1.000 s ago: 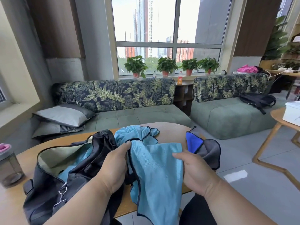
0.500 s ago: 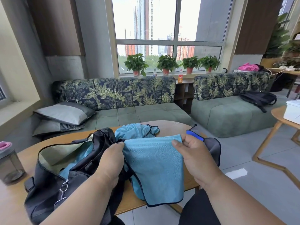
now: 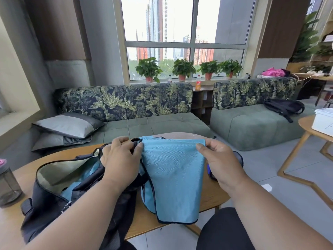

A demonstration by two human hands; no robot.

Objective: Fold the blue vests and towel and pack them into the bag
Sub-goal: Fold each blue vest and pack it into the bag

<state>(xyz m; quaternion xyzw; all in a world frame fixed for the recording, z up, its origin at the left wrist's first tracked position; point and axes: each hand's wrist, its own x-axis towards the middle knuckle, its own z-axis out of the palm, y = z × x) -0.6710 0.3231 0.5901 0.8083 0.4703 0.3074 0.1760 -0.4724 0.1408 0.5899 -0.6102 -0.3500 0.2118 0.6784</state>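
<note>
A light blue vest (image 3: 173, 177) with dark trim hangs over the front of the round wooden table (image 3: 214, 193). My left hand (image 3: 120, 159) pinches its upper left corner and my right hand (image 3: 221, 161) pinches its upper right corner, holding the top edge stretched. An open black bag (image 3: 54, 201) lies at the left on the table, with light blue cloth (image 3: 81, 181) showing inside. A darker blue and grey cloth (image 3: 239, 157) peeks out behind my right hand, mostly hidden.
A smoky plastic bottle (image 3: 7, 183) with a pink lid stands at the table's left edge. Green sofas (image 3: 162, 123) with leaf-pattern backs stand beyond the table. A second wooden table (image 3: 310, 129) with a white box is at the right.
Both hands have risen and moved apart, spreading the vest's top edge flat and lifting it higher. The cloth now hides the bunched blue fabric behind it.
</note>
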